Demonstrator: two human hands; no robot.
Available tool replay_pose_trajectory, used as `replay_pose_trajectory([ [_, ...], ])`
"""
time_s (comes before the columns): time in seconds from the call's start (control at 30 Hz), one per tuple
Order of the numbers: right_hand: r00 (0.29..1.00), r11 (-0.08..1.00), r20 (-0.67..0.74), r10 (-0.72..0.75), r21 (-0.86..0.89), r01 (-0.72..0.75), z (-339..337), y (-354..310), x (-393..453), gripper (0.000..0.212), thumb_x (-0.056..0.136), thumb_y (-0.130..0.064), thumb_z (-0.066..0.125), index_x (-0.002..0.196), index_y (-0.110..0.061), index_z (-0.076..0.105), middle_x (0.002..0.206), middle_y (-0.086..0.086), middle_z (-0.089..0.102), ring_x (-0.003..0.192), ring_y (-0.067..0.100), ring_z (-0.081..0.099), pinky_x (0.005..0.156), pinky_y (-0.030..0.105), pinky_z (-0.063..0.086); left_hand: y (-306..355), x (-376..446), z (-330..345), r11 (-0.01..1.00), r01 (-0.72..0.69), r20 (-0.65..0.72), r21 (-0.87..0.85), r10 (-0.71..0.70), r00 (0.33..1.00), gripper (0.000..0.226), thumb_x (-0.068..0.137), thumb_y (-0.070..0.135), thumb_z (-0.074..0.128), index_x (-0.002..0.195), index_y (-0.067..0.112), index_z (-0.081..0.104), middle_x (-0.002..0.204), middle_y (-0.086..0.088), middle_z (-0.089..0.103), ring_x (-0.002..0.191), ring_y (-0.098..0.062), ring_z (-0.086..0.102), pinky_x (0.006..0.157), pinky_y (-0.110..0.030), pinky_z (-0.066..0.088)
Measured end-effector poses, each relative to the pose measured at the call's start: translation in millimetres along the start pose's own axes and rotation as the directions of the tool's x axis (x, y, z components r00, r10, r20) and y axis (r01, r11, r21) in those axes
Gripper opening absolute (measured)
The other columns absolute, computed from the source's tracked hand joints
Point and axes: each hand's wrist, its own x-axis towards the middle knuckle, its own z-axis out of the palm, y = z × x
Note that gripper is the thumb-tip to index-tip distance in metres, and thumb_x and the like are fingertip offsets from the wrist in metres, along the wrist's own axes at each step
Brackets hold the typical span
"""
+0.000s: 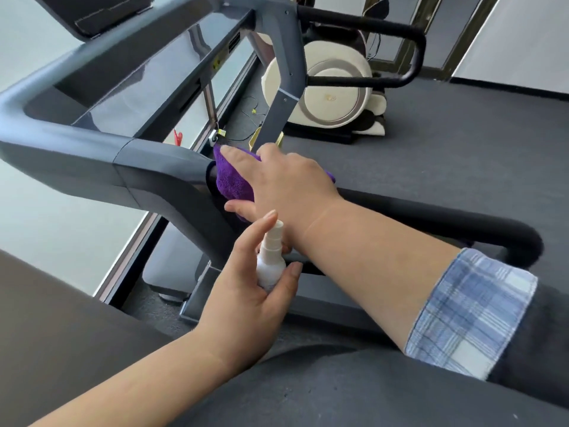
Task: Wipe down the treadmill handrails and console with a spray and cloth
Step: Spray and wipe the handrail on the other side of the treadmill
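My right hand (283, 180) holds a purple cloth (231, 180) wrapped round the near black handrail (446, 217), right where the rail meets the grey treadmill frame (147, 167). Thumb below and fingers above clasp the cloth on the rail. My left hand (246, 291) grips a small white spray bottle (271, 260) upright just below my right wrist, with the index finger raised beside the nozzle. The dark glossy console (147, 75) slopes away at the upper left. A second black handrail (400, 47) loops at the far side.
A cream and brown massage chair (332, 87) stands on the grey carpet beyond the treadmill. A window wall runs along the left, with cables and a red item on the floor by it. Dark carpet floor spreads to the right.
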Motion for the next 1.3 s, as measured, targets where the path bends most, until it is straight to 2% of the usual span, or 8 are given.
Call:
replay_pose_trajectory([
  [0.23, 0.999, 0.998, 0.014, 0.034, 0.057, -0.034, -5, 51, -43, 0.064, 0.092, -0.065, 0.051, 0.145, -0.036, 0.032, 0.123, 0.007, 0.050, 0.101, 0.035, 0.059, 0.084, 0.047, 0.051, 18, 2, 39, 1.000, 0.000, 0.018, 0.012, 0.000, 1.000, 0.063, 0.088, 0.042, 0.060, 0.136, 0.064, 0.027, 0.112, 0.013, 0.060, 0.073, 0.000, 0.059, 0.072, -0.019, 0.047],
  [0.4, 0.995, 0.994, 0.062, 0.080, 0.070, -0.084, -15, 102, -87, 0.066, 0.085, -0.065, 0.031, 0.145, -0.037, 0.034, 0.126, 0.006, 0.051, 0.102, 0.034, 0.059, 0.084, 0.047, 0.052, 43, 8, 82, 0.999, -0.010, -0.008, 0.040, 0.010, 1.000, 0.066, 0.090, 0.036, 0.062, 0.140, 0.061, 0.025, 0.123, 0.009, 0.058, 0.110, -0.013, 0.061, 0.088, -0.039, 0.053],
  [0.57, 0.990, 0.988, 0.070, 0.125, 0.084, -0.131, -21, 159, -138, 0.077, 0.076, -0.075, 0.026, 0.144, -0.040, 0.035, 0.129, 0.003, 0.052, 0.106, 0.032, 0.059, 0.084, 0.044, 0.051, 68, 6, 132, 0.997, -0.046, 0.003, 0.069, 0.046, 0.999, 0.069, 0.092, 0.027, 0.062, 0.143, 0.057, 0.025, 0.125, 0.023, 0.054, 0.116, -0.014, 0.059, 0.093, -0.028, 0.050],
  [0.73, 0.991, 0.988, 0.002, 0.133, 0.080, -0.133, -15, 215, -180, 0.076, 0.079, -0.079, 0.029, 0.142, -0.040, 0.041, 0.128, 0.003, 0.055, 0.102, 0.033, 0.062, 0.081, 0.044, 0.052, 89, -2, 183, 0.997, -0.038, 0.022, 0.061, 0.037, 0.999, 0.069, 0.091, 0.032, 0.061, 0.140, 0.062, 0.024, 0.124, 0.004, 0.058, 0.107, -0.007, 0.062, 0.084, -0.014, 0.047],
  [0.87, 0.976, 0.945, -0.085, 0.202, 0.278, -0.172, -2, 260, -216, 0.068, 0.080, -0.080, 0.040, 0.137, -0.043, 0.044, 0.129, -0.002, 0.055, 0.104, 0.030, 0.062, 0.082, 0.039, 0.049, 99, -13, 215, 0.995, -0.015, 0.031, 0.096, 0.012, 0.999, 0.068, 0.091, 0.034, 0.061, 0.139, 0.065, 0.023, 0.121, 0.004, 0.058, 0.098, -0.002, 0.064, 0.079, -0.011, 0.046],
  [1.0, 0.963, 0.878, -0.107, 0.247, 0.444, -0.176, 6, 273, -231, 0.064, 0.081, -0.076, 0.047, 0.137, -0.044, 0.047, 0.131, -0.006, 0.053, 0.109, 0.026, 0.059, 0.084, 0.034, 0.042, 102, -23, 233, 0.991, 0.019, -0.007, 0.134, -0.018, 1.000, 0.066, 0.091, 0.037, 0.061, 0.138, 0.065, 0.024, 0.113, 0.013, 0.060, 0.080, 0.001, 0.060, 0.075, -0.019, 0.047],
  [1.13, 0.978, 0.950, -0.134, 0.160, 0.290, -0.115, -3, 257, -216, 0.060, 0.086, -0.069, 0.046, 0.134, -0.034, 0.053, 0.124, 0.004, 0.058, 0.099, 0.034, 0.061, 0.081, 0.042, 0.050, 105, -37, 239, 0.985, 0.073, -0.045, 0.157, -0.067, 0.997, 0.063, 0.090, 0.041, 0.061, 0.138, 0.064, 0.026, 0.111, 0.020, 0.059, 0.083, -0.003, 0.062, 0.076, -0.022, 0.048],
  [1.3, 1.000, 1.000, -0.027, 0.010, -0.008, -0.010, -16, 218, -178, 0.067, 0.091, -0.070, 0.042, 0.141, -0.026, 0.040, 0.122, 0.012, 0.052, 0.100, 0.038, 0.059, 0.078, 0.045, 0.047, 115, -46, 247, 0.971, 0.141, -0.091, 0.191, -0.126, 0.988, 0.064, 0.089, 0.042, 0.061, 0.135, 0.067, 0.027, 0.117, 0.026, 0.057, 0.102, -0.004, 0.063, 0.083, -0.016, 0.048],
])
